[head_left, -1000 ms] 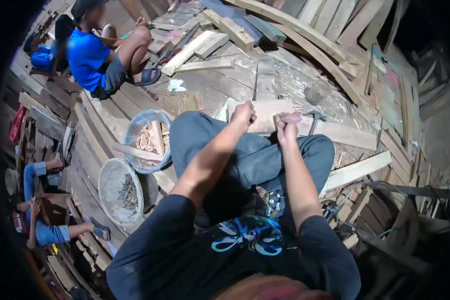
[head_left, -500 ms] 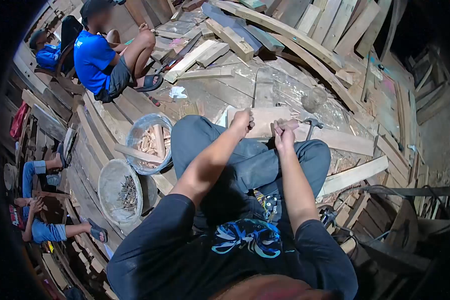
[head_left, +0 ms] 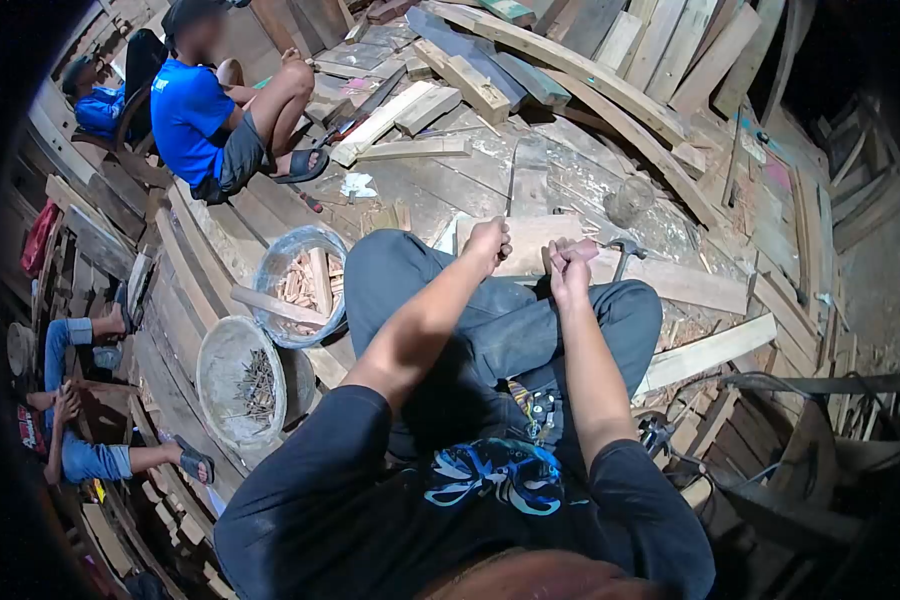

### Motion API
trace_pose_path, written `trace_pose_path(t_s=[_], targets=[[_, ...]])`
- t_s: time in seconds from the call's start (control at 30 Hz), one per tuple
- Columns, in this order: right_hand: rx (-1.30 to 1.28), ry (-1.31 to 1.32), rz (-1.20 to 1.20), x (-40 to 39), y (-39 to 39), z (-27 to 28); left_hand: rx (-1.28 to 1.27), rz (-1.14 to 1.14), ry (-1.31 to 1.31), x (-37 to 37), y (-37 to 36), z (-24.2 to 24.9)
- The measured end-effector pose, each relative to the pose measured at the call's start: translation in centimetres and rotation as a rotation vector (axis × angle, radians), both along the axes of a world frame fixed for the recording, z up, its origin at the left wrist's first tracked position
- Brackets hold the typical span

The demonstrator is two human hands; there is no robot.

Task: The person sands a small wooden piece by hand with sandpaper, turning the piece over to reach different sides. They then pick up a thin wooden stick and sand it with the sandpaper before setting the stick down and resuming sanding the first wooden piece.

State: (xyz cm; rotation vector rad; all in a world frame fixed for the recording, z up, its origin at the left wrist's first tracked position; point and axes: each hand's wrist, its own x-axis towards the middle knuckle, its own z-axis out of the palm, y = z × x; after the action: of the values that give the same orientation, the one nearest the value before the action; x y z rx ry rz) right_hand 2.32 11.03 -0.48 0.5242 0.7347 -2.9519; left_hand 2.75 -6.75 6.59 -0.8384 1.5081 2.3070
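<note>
My left hand (head_left: 489, 246) is closed in a fist above my left knee, knuckles toward the boards; whatever its fingers hold is hidden. A little to the right, my right hand (head_left: 570, 272) is closed on a small flat pinkish piece (head_left: 584, 250), too small to tell its kind. The hands are apart. Beyond them a pale wooden board (head_left: 535, 238) lies across the floor in front of my crossed legs. A claw hammer (head_left: 625, 250) rests just right of my right hand, its head upward, near another long plank (head_left: 685, 280).
At my left stand a bucket of wood pieces (head_left: 259, 270) and a basin of nails (head_left: 205, 385). Stacked timber (head_left: 570, 85) fills the far side. A person in a blue shirt (head_left: 185, 120) sits at upper left; others sit at left. Cables (head_left: 770, 378) run at right.
My right fingers have shifted slightly, and more of the pinkish piece shows. My left hand stays almost still. A seated person at the left has moved their hands a little.
</note>
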Motion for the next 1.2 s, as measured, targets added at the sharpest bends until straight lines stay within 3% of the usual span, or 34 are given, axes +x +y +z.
trace_pose_path(t_s=[0.47,1.2], targets=[[0.058,-0.090,-0.032,0.5,-0.4,1.6,0.003,-0.001,0.013,0.1,0.1,0.3],[0.007,-0.042,-0.013,-0.2,-0.1,-0.6,-0.028,-0.036,0.009,0.0,0.2,-0.3]])
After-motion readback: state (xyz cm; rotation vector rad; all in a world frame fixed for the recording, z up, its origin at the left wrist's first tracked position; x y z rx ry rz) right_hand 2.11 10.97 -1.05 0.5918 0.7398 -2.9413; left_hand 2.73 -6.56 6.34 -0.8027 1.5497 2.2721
